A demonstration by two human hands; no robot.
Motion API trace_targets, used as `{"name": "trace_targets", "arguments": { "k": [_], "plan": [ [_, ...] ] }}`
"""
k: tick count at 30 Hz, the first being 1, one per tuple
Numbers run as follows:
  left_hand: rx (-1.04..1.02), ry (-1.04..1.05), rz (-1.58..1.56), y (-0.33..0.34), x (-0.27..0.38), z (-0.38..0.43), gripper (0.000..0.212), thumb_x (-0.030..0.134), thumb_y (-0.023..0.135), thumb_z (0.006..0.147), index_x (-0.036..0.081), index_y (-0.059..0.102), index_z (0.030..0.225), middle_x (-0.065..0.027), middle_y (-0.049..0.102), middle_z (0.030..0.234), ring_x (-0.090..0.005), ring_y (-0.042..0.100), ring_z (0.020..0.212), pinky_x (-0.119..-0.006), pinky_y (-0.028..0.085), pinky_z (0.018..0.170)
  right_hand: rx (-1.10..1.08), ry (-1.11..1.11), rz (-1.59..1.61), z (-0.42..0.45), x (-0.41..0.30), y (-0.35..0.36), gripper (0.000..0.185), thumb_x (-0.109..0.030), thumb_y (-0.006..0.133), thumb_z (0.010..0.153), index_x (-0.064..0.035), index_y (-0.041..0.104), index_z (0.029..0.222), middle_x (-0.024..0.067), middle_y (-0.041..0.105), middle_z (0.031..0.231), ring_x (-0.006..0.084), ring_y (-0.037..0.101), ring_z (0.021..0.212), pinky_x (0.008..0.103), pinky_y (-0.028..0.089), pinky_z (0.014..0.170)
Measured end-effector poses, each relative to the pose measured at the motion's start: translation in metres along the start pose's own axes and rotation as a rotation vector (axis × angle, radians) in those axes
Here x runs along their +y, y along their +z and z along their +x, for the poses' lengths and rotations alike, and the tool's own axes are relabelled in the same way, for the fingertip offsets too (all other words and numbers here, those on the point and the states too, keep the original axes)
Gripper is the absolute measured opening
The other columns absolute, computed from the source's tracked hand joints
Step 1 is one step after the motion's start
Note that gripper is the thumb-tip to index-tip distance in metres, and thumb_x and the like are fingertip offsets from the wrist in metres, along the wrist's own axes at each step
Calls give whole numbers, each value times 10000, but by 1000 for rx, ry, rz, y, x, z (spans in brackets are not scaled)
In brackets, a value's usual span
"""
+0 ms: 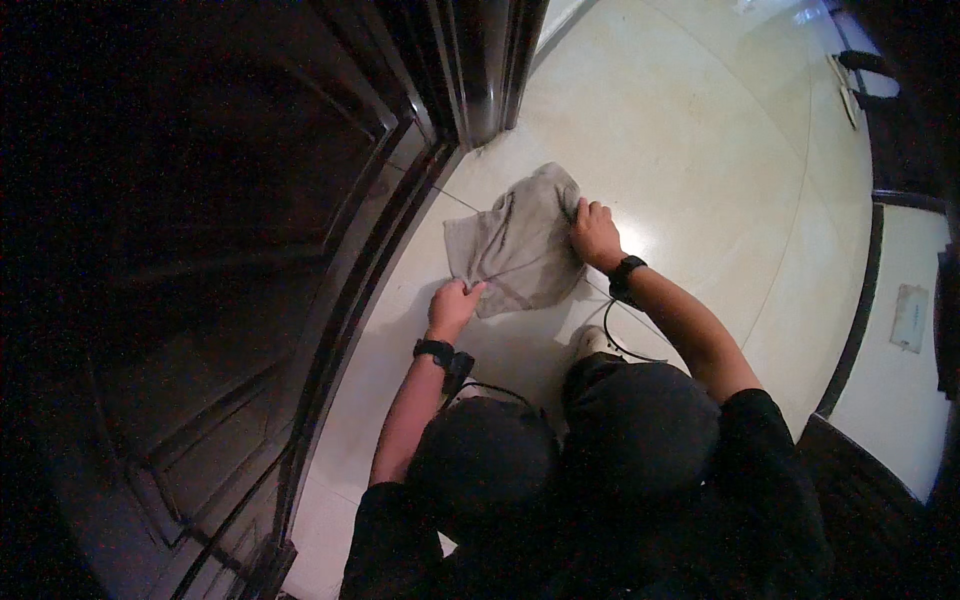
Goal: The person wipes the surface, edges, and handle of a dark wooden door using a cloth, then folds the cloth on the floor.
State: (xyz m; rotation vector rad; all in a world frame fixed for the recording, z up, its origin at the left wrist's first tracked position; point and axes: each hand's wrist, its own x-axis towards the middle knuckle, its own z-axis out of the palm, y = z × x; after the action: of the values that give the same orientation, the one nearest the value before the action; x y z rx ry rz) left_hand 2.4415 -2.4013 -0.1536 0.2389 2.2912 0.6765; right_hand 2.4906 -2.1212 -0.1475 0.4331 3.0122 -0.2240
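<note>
A wrinkled grey cloth (525,244) is spread between my hands, low over the pale tiled floor (675,150). Its lower left edge is pinched between the thumb and fingers of my left hand (454,304). At the right edge, my right hand (596,232) grips the cloth, the thumb side hidden from view. Folds run across the cloth's middle, with darker stains along some of them. Each wrist wears a black band, and a thin black cable (619,341) loops down from the right one.
A dark panelled door (225,247) with its frame (480,75) stands close on the left. My bent knees (645,427) and a light shoe (595,341) are just below the cloth. On the right, dark skirting (855,330) borders a white wall bearing a small plate (910,318).
</note>
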Motion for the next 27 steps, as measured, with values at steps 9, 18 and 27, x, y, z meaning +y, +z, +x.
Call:
{"name": "trace_targets", "arguments": {
  "k": [9, 18, 27],
  "plan": [
    [196, -158, -1207, -14, 1, -18, 319, 291, 576, 873, -10, 574, 978, -43, 605, 809, -121, 561, 758, -282, 452, 667, -246, 296, 349, -70, 33, -61, 402, -351, 537, 799, -4, 545, 1002, 191, 616, 898, 364, 587, 874, 418, 465, 765],
    [26, -127, -728, 23, -75, -4, 395, 310, 662, 802, -32, 575, 978, -48, 614, 847, -125, 562, 745, -269, 448, 656, -282, 70, 113, -112, 47, 1, 598, -451, 532, 831, 14, 444, 1196, 199, 537, 1081, 360, 511, 990, 423, 457, 836],
    [-276, -52, -451, 24, -88, 6, 393, 266, 659, 802, -16, 568, 1059, -59, 623, 950, -111, 552, 778, -267, 447, 673, -322, 62, 216, -89, 3, 12, 297, -314, 579, 790, -55, 559, 934, 140, 616, 813, 352, 582, 809, 428, 481, 709]
  ]
}}
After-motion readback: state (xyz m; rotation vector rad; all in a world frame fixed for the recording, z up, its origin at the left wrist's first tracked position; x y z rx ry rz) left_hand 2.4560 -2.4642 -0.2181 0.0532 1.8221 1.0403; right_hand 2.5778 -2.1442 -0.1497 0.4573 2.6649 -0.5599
